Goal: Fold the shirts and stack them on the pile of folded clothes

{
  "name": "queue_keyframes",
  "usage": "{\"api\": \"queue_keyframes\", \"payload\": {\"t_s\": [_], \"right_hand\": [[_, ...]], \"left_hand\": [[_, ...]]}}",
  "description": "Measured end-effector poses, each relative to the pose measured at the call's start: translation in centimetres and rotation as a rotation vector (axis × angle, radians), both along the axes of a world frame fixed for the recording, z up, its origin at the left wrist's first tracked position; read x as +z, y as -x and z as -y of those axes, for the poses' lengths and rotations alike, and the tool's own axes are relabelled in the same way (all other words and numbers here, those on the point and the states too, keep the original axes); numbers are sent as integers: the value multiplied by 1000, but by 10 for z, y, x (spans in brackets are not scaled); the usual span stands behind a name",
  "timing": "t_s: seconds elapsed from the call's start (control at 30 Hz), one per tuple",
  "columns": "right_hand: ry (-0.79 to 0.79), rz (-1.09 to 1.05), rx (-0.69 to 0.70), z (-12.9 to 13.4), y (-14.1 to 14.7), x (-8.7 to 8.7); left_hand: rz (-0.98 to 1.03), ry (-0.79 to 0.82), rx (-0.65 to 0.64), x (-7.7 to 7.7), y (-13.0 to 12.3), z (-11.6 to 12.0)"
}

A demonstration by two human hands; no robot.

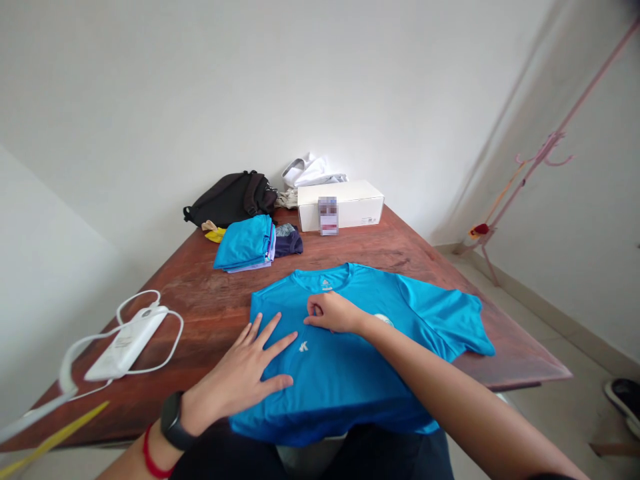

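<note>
A blue T-shirt (345,373) lies on the wooden table with its collar away from me and its lower part over the near edge. The sleeve on the right is spread out, while no sleeve sticks out on the left. My left hand (260,363) rests flat on the shirt's left part, fingers spread. Near the collar, my right hand (333,313) touches the shirt with fingers curled and thumb pressed in; whether a bit of cloth is pinched there is hidden. A small white print sits between the hands.
Behind the shirt are a folded clothes stack (245,243), a black bag (230,199) and a white box (350,205) with a card leaning on it. A white power strip (127,343) with cables lies left. A pink stand (545,150) rises beyond the table's right side.
</note>
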State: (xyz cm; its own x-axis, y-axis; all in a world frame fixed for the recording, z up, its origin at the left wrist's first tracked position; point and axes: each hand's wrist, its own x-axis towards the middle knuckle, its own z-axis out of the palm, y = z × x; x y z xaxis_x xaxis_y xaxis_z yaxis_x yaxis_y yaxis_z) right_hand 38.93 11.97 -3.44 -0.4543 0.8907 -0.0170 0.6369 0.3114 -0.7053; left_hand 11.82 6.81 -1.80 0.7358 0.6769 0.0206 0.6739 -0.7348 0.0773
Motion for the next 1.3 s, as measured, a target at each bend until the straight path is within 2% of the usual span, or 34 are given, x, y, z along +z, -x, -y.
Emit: {"api": "queue_keyframes", "payload": {"t_s": [0.13, 0.27, 0.37, 0.43, 0.9, 1.1, 1.2, 1.3], "right_hand": [[-32, 14, 1, -1, 0, -2], [-40, -1, -10, -1, 1, -3], [-21, -9, -3, 0, 1, 0], [-23, 2, -7, 1, 1, 2], [-42, -1, -27, 0, 1, 1], [17, -62, -24, 1, 1, 0], [116, -250, -17, 0, 0, -1], [155, -491, -43, -3, -1, -1]], "left_hand": [[56, 8, 4, 5, -19, -11], [91, -29, 48, -17, -35, -14], [58, -56, 67, -34, -36, -12], [49, -65, 59, -39, -35, -12], [62, -120, 42, -40, -34, -13], [97, -54, 53, -32, -35, -16], [191, -3, 135, -17, -45, -27], [356, 63, 199, 4, -62, -48]]}}
